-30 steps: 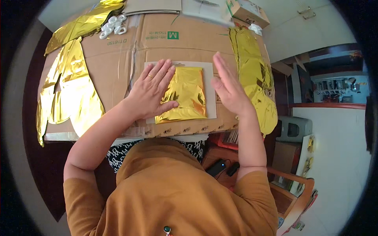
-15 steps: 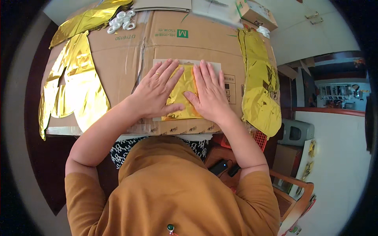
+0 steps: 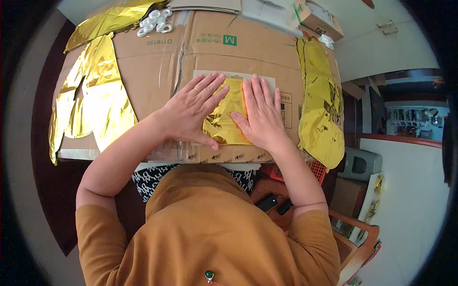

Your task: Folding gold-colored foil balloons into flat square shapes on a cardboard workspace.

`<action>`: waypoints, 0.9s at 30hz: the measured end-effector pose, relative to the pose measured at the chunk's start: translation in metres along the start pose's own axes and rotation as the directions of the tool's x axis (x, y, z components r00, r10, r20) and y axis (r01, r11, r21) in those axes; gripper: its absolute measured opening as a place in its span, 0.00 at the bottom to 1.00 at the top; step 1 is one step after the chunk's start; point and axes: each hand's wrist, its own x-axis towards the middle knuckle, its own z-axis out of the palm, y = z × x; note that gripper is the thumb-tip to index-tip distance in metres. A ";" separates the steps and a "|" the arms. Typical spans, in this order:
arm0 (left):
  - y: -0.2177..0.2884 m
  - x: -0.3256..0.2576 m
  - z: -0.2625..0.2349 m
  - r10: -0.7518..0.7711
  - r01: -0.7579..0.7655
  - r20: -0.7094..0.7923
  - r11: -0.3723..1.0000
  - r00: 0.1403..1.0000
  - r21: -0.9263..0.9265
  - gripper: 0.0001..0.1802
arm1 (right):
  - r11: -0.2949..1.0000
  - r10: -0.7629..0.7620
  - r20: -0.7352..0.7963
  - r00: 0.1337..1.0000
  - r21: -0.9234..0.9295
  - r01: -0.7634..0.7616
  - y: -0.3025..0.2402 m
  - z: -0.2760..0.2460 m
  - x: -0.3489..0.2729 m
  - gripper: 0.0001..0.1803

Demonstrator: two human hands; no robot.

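Under both palms: gold foil [image 3: 228,119], a small creased sheet, lies on a pale card [image 3: 267,83] near the front edge of the worktop.
Left grip: left hand [image 3: 191,114] is spread flat, fingers fanned, closed on nothing; palm and thumb press the foil's left edge and lower corner.
Right grip: right hand [image 3: 260,114] is likewise open and flat, fingers together and pointing away from the body; it covers the foil's right half and holds nothing.
Why so held: flat, open palms press the sheet against the card, which looks like smoothing it or keeping it from curling.
Foil's place: between and beneath the two hands, its middle strip showing in the gap.
Card: its upper edge and right corner show beyond the fingertips; the rest is covered.
Worktop: flattened brown cardboard [image 3: 157,71] covers it, probably to protect the surface.
Left side: a big cut gold sheet [image 3: 95,100] lies well apart from the hands.
Right side: a crumpled gold strip [image 3: 322,105] hangs along the edge.
Far left corner: white rings [image 3: 155,21] sit in a cluster.
Far right corner: a small box [image 3: 317,19].
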 end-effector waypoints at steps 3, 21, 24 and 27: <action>-0.002 0.001 -0.004 0.006 -0.006 0.023 1.000 1.000 0.014 0.74 | 1.000 0.001 0.003 1.000 -0.005 -0.001 0.001 0.000 -0.001 0.47; 0.002 0.001 -0.011 -0.021 0.022 0.034 1.000 0.999 -0.015 0.74 | 0.998 0.044 0.040 0.998 0.035 -0.045 0.001 -0.006 -0.003 0.48; 0.002 -0.001 -0.010 -0.026 0.026 0.015 0.999 1.000 -0.018 0.73 | 0.997 0.045 0.052 0.998 0.067 -0.048 -0.001 -0.017 0.000 0.45; 0.002 -0.001 -0.010 -0.029 0.029 0.007 0.998 1.000 -0.060 0.74 | 0.988 0.017 0.072 0.997 0.154 -0.028 0.012 -0.035 0.019 0.40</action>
